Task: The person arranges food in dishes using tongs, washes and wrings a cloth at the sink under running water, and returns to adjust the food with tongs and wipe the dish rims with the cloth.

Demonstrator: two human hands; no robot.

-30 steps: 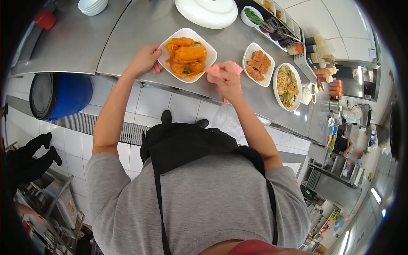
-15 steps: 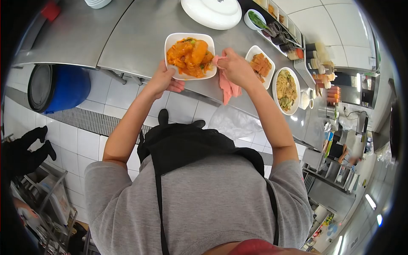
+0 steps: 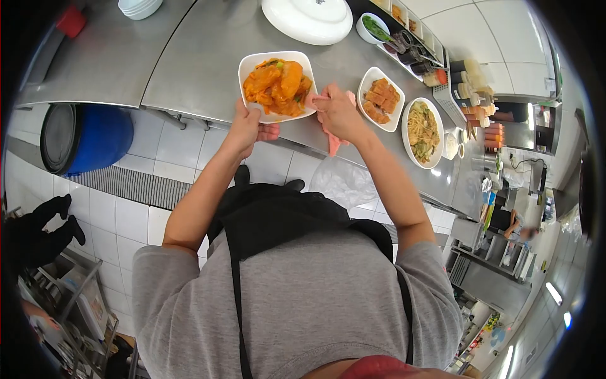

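A square white bowl (image 3: pixel 243 76) of orange sauced food (image 3: pixel 276 85) is at the front edge of the steel counter (image 3: pixel 189 69). My left hand (image 3: pixel 248 129) grips the bowl's near left corner, thumb up by the rim and fingers curled beneath. In my right hand (image 3: pixel 339 112) is a pink cloth (image 3: pixel 332 140), bunched in the fingers and pressed at the bowl's right rim; its loose end hangs toward the counter edge. Just right of that hand lies a white dish of sliced fried cutlet (image 3: pixel 382 98), with an oval plate of noodles (image 3: pixel 421 132) beyond it.
A large upturned white plate (image 3: pixel 309 19) and a small bowl of chopped greens (image 3: pixel 374 26) stand at the back. Sauce bottles (image 3: pixel 483 114) line the right side. Below the counter are a blue barrel (image 3: pixel 101 136) and a plastic bag (image 3: pixel 341 180). Another person's legs (image 3: pixel 47 221) show at left.
My right hand has come lower and slightly left with the cloth along the bowl's right rim. The left hand keeps its hold at the near left corner. The whole view has shifted slightly.
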